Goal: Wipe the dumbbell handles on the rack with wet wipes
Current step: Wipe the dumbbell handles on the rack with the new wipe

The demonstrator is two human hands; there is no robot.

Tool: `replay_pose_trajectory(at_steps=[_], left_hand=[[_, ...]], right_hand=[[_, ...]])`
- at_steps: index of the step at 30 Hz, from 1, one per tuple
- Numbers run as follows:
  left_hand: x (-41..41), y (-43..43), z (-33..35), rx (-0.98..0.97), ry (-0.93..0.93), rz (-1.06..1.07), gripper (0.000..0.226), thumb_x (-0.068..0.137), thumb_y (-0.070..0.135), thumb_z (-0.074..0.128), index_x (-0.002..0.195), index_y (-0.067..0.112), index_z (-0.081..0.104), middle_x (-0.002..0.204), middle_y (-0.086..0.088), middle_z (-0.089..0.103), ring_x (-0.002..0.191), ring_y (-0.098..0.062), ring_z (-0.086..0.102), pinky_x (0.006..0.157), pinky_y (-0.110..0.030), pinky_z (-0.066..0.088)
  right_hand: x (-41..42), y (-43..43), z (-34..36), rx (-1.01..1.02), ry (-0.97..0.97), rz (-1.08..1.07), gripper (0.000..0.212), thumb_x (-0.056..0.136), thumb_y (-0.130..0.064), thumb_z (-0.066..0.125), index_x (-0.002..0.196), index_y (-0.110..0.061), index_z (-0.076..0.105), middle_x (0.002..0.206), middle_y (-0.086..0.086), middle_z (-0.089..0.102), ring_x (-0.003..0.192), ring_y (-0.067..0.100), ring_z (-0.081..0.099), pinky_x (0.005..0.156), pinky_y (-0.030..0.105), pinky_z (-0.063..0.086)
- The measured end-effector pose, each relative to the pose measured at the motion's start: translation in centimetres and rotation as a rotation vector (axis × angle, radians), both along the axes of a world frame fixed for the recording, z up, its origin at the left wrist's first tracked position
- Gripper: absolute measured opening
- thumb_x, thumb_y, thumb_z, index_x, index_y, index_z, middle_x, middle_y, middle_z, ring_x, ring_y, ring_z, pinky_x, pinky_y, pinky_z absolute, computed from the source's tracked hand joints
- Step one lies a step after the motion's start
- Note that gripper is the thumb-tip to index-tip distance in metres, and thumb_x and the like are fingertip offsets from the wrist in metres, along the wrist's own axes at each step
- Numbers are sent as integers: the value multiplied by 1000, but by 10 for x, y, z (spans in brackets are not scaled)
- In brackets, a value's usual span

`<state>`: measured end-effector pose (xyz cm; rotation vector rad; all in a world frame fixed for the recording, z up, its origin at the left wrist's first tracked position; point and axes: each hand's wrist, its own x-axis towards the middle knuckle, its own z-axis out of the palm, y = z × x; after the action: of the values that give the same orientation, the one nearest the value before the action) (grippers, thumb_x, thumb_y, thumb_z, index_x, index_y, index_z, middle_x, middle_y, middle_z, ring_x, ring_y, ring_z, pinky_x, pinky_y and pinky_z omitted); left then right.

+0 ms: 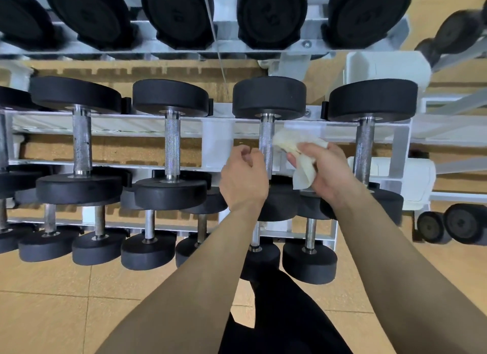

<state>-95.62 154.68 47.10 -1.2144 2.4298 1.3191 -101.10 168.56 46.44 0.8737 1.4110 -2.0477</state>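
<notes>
We are at the wiping step, on the dumbbell handle (266, 140) between our hands, on the middle level of the rack (216, 132). Our right hand (324, 169) pinches the crumpled wipe (297, 148) against its right side. Our left hand (242, 174) is curled just beside it (whether it grips, we cannot tell). Next, we judge, the wipe must wrap around the bar and slide along it.

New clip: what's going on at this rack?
A person stands over a dumbbell rack. The right hand grips a crumpled wipe at the right side of one middle-row handle; whether the wipe touches it is unclear. The left hand is curled just left of that handle, apparently holding nothing.
</notes>
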Motion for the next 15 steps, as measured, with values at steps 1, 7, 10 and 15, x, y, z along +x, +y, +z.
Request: replay_pose_trajectory(at_steps=[1,7,10,15], left_hand=[[3,0,1,-7,50,-27,28,100,43,46,118,29,61,96,16,63,100,-16,61,89,-35,46],[3,-1,40,633,263,70,56,80,69,52,107,21,65,101,-1,73,96,-18,71,87,-37,57],[2,-7,50,561,225,52,31,89,34,74,115,20,63,102,-2,73,92,-19,73,84,-45,62],[3,-33,48,653,205,96,20,90,15,76,107,11,65,98,-6,73,86,-18,71,75,-35,62]], right_hand=[[4,-1,6,-56,-9,7,17,93,6,63,110,1,65,109,19,75,103,32,74,82,33,63],[16,-6,29,-147,66,200,23,96,-7,64,118,-2,65,110,20,73,97,30,70,78,38,60],[16,-10,33,-126,88,221,20,96,-8,65,114,-2,69,107,19,73,94,30,70,88,43,56],[6,-5,24,-9,96,188,32,92,-6,68,123,0,68,119,23,71,102,37,66,96,53,54]])
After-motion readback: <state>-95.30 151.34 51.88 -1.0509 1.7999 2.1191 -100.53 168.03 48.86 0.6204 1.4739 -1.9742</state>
